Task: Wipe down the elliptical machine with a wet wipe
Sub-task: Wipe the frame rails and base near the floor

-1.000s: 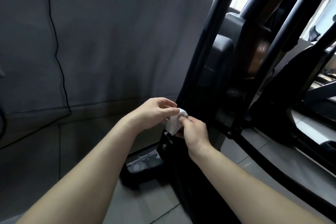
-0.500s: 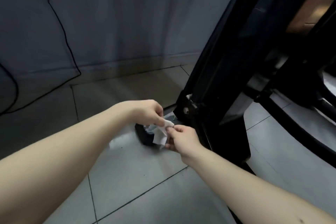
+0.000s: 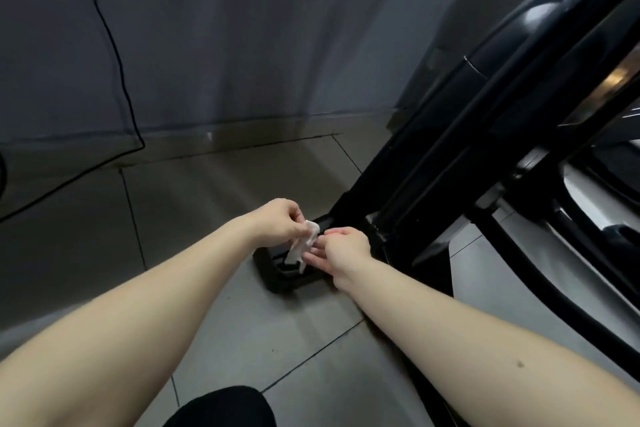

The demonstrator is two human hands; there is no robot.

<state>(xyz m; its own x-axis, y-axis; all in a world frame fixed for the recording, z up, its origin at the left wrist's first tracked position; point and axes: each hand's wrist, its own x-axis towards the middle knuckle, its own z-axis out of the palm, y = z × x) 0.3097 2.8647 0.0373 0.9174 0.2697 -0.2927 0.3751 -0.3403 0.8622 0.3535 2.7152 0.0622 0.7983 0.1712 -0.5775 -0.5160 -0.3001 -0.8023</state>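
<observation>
We see the wet wipe (image 3: 304,246), white, crumpled and limp, hanging in the air just above the near end of the base foot (image 3: 277,276). Our left hand (image 3: 277,225) pinches its upper end between thumb and curled fingers. Our right hand (image 3: 343,250) lies loose beside it, fingers straight and reaching under the dangling lower end; we cannot tell whether they touch it. Both hands partly hide the black foot, which rests on the floor (image 3: 194,204) of grey tiles. From there the elliptical machine (image 3: 450,135) rises to the right, its glossy black tubes and rounded housing leaning up out of view. Behind stands a grey wall (image 3: 242,28), with a thin black cable (image 3: 116,61) running down it and bending left near the floor. At the bottom edge a patch of black fabric (image 3: 221,407) shows between our forearms.
</observation>
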